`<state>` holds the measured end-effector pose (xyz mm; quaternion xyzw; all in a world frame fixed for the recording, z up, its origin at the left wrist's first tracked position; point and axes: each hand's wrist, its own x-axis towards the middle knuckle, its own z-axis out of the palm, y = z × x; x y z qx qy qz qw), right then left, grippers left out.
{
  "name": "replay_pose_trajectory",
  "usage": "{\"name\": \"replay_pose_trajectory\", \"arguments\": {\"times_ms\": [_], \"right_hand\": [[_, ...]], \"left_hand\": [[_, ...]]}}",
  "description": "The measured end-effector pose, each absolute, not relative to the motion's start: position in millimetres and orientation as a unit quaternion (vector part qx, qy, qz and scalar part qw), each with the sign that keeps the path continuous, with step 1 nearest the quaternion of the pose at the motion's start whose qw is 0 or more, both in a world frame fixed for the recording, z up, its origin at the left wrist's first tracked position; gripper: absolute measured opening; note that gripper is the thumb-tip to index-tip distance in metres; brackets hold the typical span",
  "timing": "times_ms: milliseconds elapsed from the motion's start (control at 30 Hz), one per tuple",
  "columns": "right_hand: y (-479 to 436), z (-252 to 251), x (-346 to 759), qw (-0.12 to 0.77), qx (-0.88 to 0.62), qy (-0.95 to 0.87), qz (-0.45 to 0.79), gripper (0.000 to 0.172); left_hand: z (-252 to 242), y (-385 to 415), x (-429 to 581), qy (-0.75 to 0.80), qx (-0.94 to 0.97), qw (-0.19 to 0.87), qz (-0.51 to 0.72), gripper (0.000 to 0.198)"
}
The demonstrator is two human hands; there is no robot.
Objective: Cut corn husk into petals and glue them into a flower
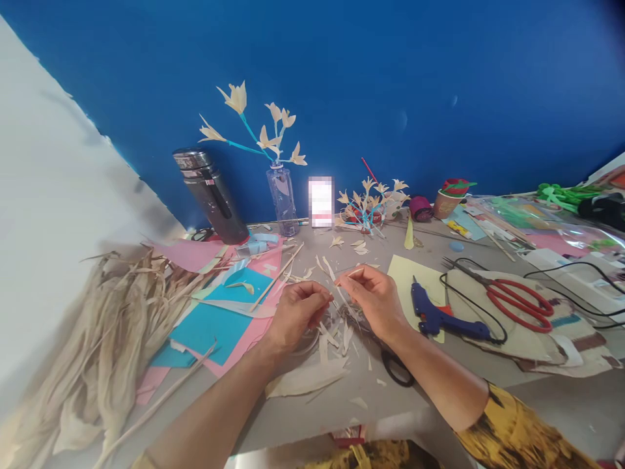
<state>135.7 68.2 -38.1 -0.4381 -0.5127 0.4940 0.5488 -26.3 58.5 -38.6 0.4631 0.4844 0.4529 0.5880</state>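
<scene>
Over the middle of the table, my left hand is closed, with thumb and forefinger pressed together. What it pinches is too small to make out. Close beside it, my right hand is closed in a pinch, with a thin pale piece like dried husk at its fingertips. The two sets of fingertips are a short gap apart. Below them lie pale husk scraps and a larger flat husk piece. Black-handled scissors lie partly hidden under my right forearm.
A blue glue gun and red-handled scissors lie right. Dried husks and blue paper cover the left. Behind stand a dark flask, a bottle with husk flowers, and a lit phone.
</scene>
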Motion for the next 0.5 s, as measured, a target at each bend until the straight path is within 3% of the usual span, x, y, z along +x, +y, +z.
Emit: {"name": "replay_pose_trajectory", "arguments": {"times_ms": [367, 500], "right_hand": [[61.1, -45.4, 133.9, 0.513, -0.430, -0.591, 0.450, 0.021], [65.7, -46.0, 139.3, 0.564, -0.410, -0.566, 0.441, 0.021]], "left_hand": [[-36.3, 56.4, -20.6, 0.499, 0.421, 0.646, 0.396, 0.007], [-40.4, 57.1, -22.0, 0.522, 0.408, 0.639, 0.390, 0.005]]}}
